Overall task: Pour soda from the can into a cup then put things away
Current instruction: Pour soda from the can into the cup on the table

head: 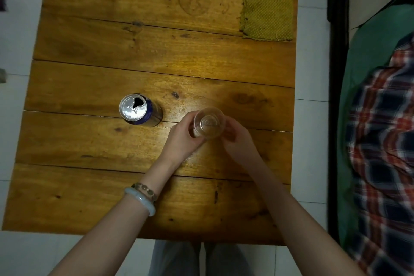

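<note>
Clear plastic cup stands near the table centre, looks empty, and is cupped between left hand and right hand, fingers of both curled closed around its wall. Can stands upright just left of the cup, apart from it, mouth already open, untouched by either hand. Judged early: pour not yet begun; pouring and putting away remain, with a green cloth lying at the far right corner.

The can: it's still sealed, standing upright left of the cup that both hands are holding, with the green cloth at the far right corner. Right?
Not quite. The head view shows the can already open, its mouth a dark hole in the lid. The rest stands: it is upright, left of the cup held by the left hand and right hand, green cloth far right.
</note>
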Demonstrator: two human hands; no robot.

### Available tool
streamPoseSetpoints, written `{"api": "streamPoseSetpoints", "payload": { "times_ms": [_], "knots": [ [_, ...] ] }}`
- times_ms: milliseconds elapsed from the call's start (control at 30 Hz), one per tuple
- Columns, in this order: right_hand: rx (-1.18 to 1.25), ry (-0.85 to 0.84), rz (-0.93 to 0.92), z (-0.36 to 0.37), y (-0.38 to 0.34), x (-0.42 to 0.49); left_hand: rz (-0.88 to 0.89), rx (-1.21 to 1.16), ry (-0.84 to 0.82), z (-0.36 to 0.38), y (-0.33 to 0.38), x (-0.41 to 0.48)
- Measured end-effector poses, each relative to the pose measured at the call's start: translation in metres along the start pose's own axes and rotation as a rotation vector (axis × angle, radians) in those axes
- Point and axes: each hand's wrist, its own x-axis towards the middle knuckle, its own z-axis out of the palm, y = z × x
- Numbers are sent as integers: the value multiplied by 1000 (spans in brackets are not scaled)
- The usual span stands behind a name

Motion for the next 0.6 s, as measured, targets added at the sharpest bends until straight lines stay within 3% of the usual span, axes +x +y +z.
{"api": "streamPoseSetpoints", "payload": {
  "times_ms": [333,467,600],
  "knots": [
    [-250,78,-50,-36,-27,-33,-98,59,81,-25,3,-46],
    [-205,112,-147,-25,-51,-54,-147,-54,172,-50,17,-85],
    [-79,10,-268,16,-73,-54,-216,-165,265,-82,13,-99]
  ]
}}
